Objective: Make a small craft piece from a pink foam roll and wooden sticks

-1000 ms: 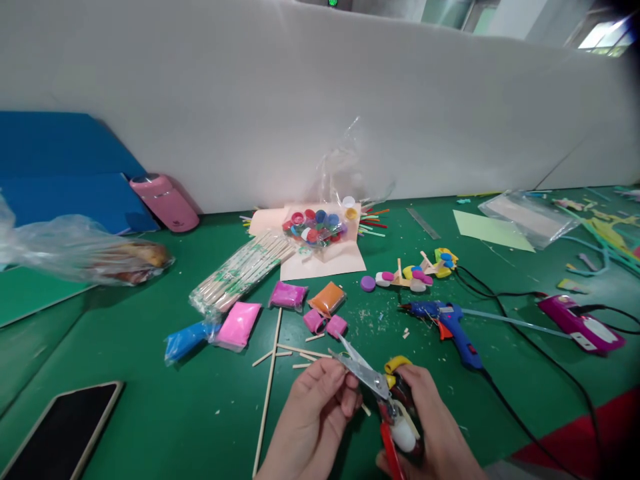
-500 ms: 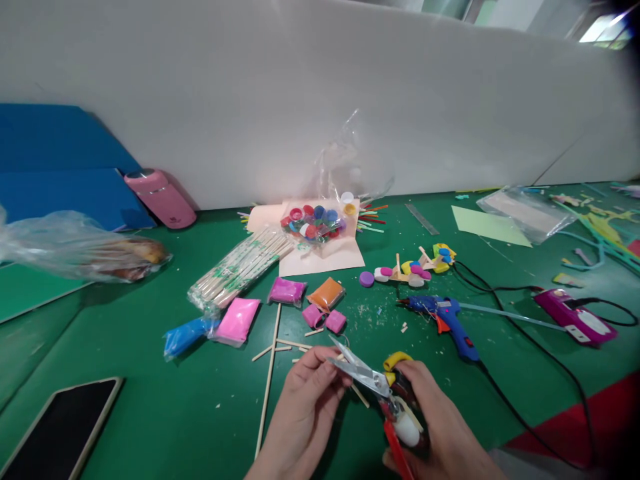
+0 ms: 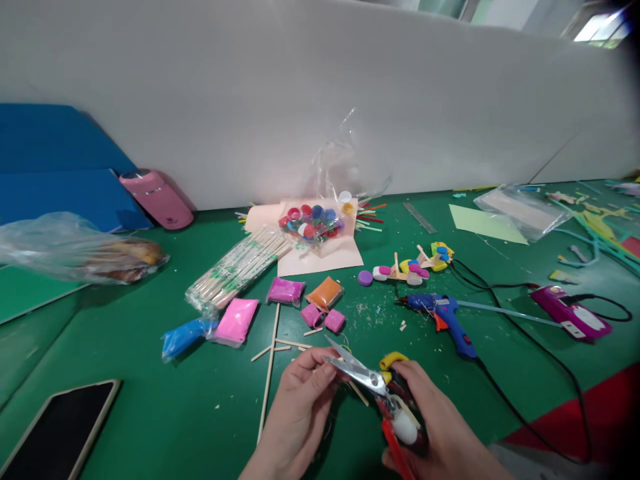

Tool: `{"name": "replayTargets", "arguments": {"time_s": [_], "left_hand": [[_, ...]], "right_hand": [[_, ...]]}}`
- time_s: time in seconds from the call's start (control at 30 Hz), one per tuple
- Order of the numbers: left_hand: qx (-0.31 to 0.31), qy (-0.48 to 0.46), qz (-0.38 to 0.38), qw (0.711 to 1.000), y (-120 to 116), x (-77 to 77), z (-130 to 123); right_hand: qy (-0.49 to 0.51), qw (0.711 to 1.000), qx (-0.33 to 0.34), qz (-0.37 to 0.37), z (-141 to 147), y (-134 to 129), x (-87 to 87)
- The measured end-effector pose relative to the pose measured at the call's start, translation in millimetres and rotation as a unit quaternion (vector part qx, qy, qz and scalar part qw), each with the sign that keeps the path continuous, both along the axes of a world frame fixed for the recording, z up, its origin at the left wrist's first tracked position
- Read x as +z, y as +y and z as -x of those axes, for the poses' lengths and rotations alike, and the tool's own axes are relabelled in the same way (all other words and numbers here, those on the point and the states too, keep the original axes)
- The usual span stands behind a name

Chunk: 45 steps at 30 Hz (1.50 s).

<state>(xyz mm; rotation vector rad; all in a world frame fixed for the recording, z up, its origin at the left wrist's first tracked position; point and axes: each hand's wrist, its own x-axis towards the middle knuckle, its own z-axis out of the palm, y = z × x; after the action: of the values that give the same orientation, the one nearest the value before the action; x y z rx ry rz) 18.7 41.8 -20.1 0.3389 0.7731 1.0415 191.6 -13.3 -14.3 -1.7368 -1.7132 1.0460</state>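
My right hand (image 3: 433,413) is wrapped round a pair of scissors (image 3: 369,379) with a yellow and a red handle loop. Their blades are parted and point left, reaching my left hand's fingertips. Below the scissors' pivot, a white rounded piece and a short wooden strip (image 3: 407,411) show by the right palm; how they are held I cannot make out. My left hand (image 3: 305,407) is closed in a pinch at the blade tips, and whatever lies between its fingers is hidden. Several thin wooden sticks (image 3: 270,380) lie on the green table (image 3: 200,413) just beyond it.
Clay packets (image 3: 237,321), bagged skewers (image 3: 237,270) and bottle caps (image 3: 315,220) lie ahead. To the right are a blue glue gun (image 3: 447,317) with its black cord (image 3: 530,413), and small craft figures (image 3: 403,270). A phone (image 3: 60,430) rests at left, with a pink bottle (image 3: 160,200) behind.
The whole scene has shifted slightly left with the camera. Both hands and the scissors keep nearly the same pose.
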Motion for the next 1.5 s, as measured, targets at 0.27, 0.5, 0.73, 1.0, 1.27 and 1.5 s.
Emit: {"name": "replayTargets", "arguments": {"time_s": [0.27, 0.5, 0.73, 1.0, 1.27, 1.5], "left_hand": [[-0.012, 0.038, -0.027, 0.999, 2, 0.5, 5], [-0.03, 0.062, -0.07, 0.995, 3, 4.9, 6], [-0.044, 0.08, -0.076, 0.993, 1, 9.9, 6], [-0.043, 0.071, -0.06, 0.995, 0, 15.7, 4], [-0.037, 0.057, -0.053, 0.996, -1, 13.4, 1], [-0.044, 0.03, -0.068, 0.996, 0, 9.0, 2]], "right_hand": [[-0.005, 1.0, 0.013, -0.011, 1, -2, 2.8], [-0.051, 0.999, 0.007, -0.008, 2, -4, -5.1], [-0.081, 0.997, 0.013, -0.008, 7, -2, -11.0], [-0.069, 0.997, 0.027, 0.018, 4, -1, -19.9], [-0.064, 0.997, 0.01, 0.031, 5, 3, -7.1], [-0.065, 0.998, 0.026, 0.002, 0, 2, 3.0]]}}
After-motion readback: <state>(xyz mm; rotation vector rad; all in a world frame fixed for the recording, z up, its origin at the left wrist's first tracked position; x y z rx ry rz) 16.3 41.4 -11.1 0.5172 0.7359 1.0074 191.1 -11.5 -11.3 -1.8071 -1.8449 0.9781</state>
